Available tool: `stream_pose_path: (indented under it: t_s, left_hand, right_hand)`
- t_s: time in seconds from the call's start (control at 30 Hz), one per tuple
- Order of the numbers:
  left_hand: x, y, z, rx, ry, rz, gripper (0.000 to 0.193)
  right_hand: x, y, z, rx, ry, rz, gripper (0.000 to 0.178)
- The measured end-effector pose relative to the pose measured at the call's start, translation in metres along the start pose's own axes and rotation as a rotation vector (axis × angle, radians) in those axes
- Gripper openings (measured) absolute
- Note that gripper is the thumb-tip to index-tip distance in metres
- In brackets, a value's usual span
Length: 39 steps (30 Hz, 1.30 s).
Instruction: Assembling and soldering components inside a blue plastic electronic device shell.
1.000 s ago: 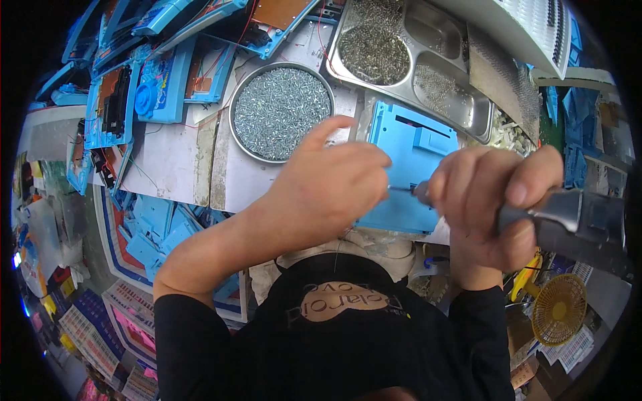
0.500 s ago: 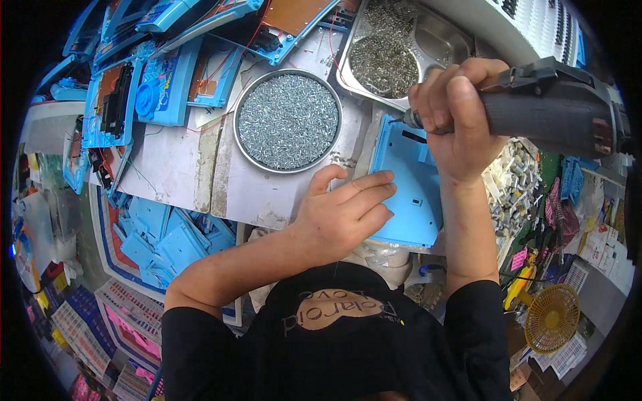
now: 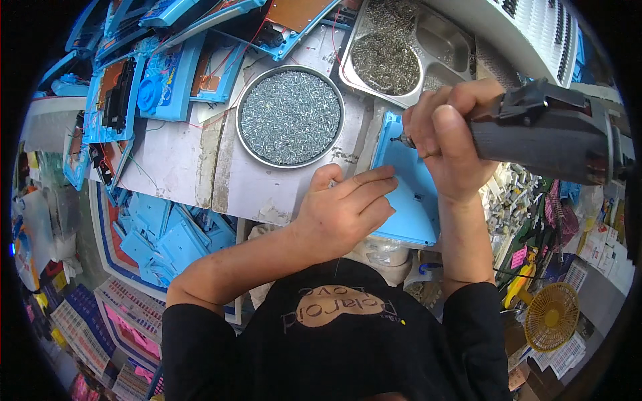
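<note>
My right hand point(image 3: 449, 134) is wrapped round a dark electric screwdriver point(image 3: 545, 130), which lies nearly level. Its tip points left, over the upper left part of a light blue plastic panel point(image 3: 411, 207). Whether the tip touches the panel I cannot tell. My left hand point(image 3: 348, 210) lies along the panel's left edge, its fingers stretched out onto the blue surface and its thumb bent up. Left of the panel stands a round metal tray point(image 3: 238, 127) heaped with small silvery screws point(image 3: 291, 117).
A steel compartment tray point(image 3: 461, 63) at the back holds small metal parts. Blue cases with wires point(image 3: 164, 83) crowd the far left. Blue panels point(image 3: 177, 240) fill a bin at left. Small white and grey parts point(image 3: 511, 200) are piled at right, above a yellow fan point(image 3: 552, 317).
The screwdriver in my right hand has come nearer to me, its tip lower over the panel's left edge. My left hand has barely moved.
</note>
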State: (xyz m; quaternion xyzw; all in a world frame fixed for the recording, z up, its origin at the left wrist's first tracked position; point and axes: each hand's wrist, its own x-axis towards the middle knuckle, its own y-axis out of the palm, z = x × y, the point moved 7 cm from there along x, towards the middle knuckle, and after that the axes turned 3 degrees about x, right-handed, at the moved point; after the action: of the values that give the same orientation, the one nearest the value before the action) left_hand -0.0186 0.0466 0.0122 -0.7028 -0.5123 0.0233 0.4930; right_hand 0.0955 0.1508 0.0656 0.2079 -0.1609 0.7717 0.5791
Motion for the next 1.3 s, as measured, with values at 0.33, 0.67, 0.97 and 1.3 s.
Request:
stream_pose_path:
  t_s: [0.33, 0.67, 0.97, 1.3]
  left_hand:
    - [0.003, -0.012, 0.018, -0.236, -0.151, -0.047, 0.018]
    - [0.0, -0.021, 0.017, -0.166, -0.15, -0.18, 0.02]
    - [0.002, -0.057, 0.083, 0.291, -0.307, -0.052, 0.021]
    - [-0.011, -0.065, 0.103, 0.42, -0.315, -0.124, 0.007]
  right_hand:
    - [0.002, 0.0, 0.042, 0.312, -0.036, 0.148, 0.025]
    - [-0.019, 0.02, 0.068, 0.328, 0.038, 0.188, 0.026]
    - [-0.04, 0.02, 0.056, 0.436, 0.102, 0.021, 0.032]
    - [-0.058, 0.041, 0.037, 0.105, 0.208, 0.095, 0.032]
